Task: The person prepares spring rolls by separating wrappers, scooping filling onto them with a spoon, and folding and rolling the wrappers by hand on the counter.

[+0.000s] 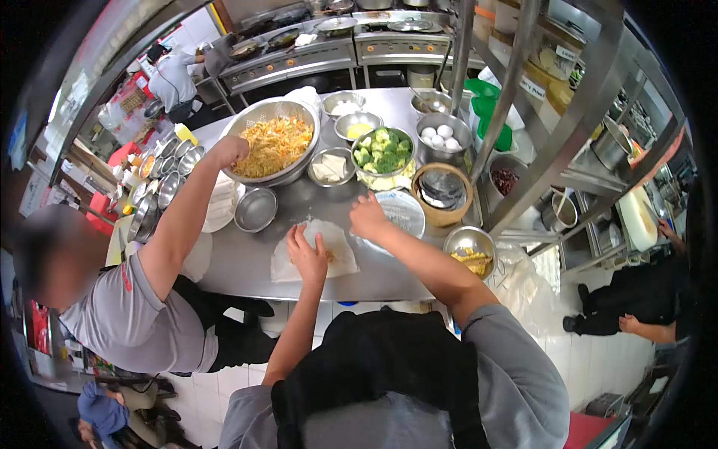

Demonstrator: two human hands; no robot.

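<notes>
A thin white wrapper sheet (282, 263) lies on the steel table, with a little filling partly hidden near its middle. Over that sheet is my left hand (308, 257), its fingers stretched apart and holding nothing I can see. My right hand (369, 218) is at the left rim of a plate (407, 217) bearing translucent sheets. Its fingers are curled together, and whatever is between them is hidden. Just beyond the plate stands a bowl of broccoli (383, 152).
A co-worker's hand (228, 152) reaches into a large colander of shredded filling (278, 146) on the left. Around the table (314, 213) are an empty metal bowl (256, 209), a bowl of eggs (441, 138), a bamboo steamer (443, 213) and a bowl of yellow food (471, 260). Steel shelf posts (553, 127) rise at right.
</notes>
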